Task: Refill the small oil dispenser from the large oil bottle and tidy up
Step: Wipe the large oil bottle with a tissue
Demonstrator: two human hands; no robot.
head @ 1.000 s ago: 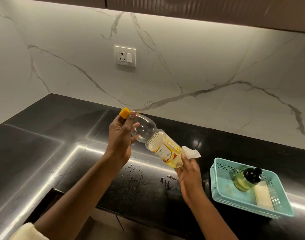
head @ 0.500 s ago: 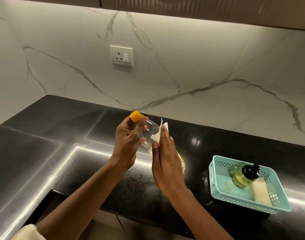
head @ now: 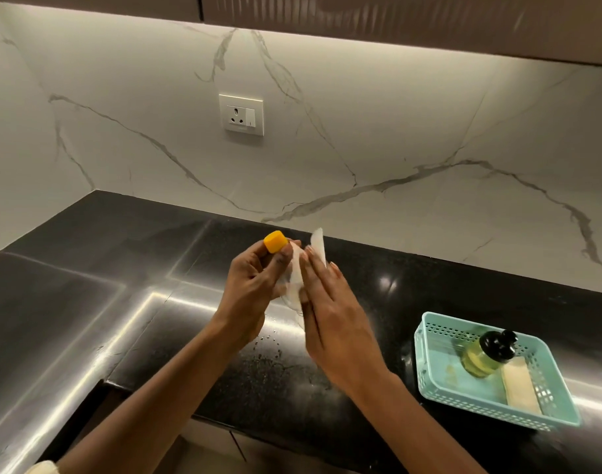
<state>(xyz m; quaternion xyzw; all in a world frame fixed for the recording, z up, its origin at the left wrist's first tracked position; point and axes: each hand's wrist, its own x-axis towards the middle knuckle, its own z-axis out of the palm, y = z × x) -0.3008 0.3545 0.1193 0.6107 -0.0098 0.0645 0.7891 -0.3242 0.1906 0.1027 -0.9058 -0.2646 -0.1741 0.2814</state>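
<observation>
Fingers [head: 281, 265] of my left hand [head: 251, 285] curl round the bottle [head: 290, 300] neck; right hand [head: 330, 313] is flat, pressing tissue [head: 318, 246] on it. Bottle slants between them, cap [head: 275, 241] up-left, so I reckon wiping runs down toward me.

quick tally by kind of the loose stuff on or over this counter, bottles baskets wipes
bottles: 2 (large oil bottle, small oil dispenser)
baskets: 1 (teal basket)
wipes: 2 (white tissue, beige pad in the basket)
total: 5
</observation>
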